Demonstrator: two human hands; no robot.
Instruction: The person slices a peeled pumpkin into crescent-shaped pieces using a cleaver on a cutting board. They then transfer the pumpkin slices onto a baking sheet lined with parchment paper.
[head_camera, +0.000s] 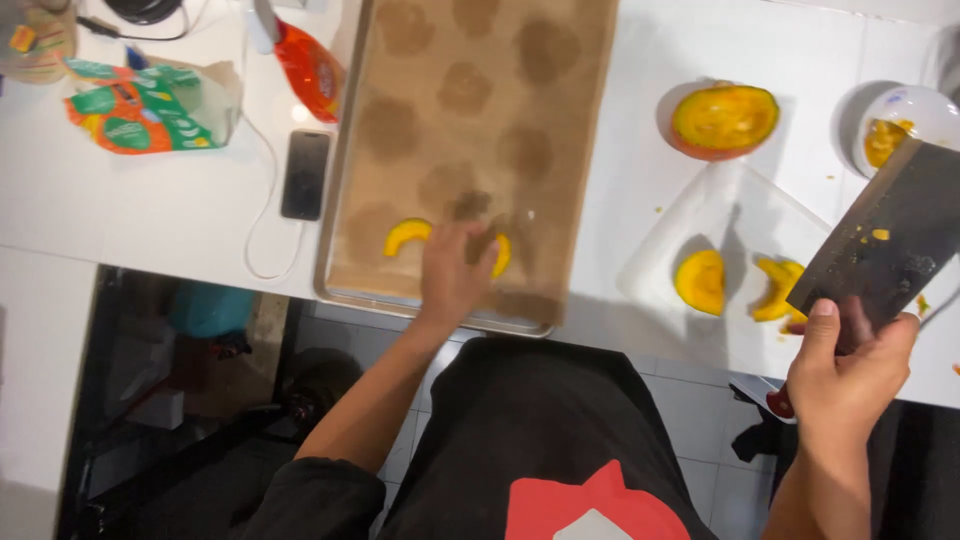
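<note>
squash slice (500, 255) pinched in left hand (452, 272): lay flat near tray (345, 150) front edge; right hand (845, 375) clenches cleaver (890, 240), keep it clear.

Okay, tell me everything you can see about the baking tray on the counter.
The baking tray is a long rectangular metal sheet pan with a raised silvery rim, lined with brown parchment paper marked by darker round greasy stains. It lies flat on the white counter, its near edge at the counter's front, beside a dark phone. One curved yellow squash slice rests on the paper near the front. The left hand presses down on the paper over a second slice.
</note>
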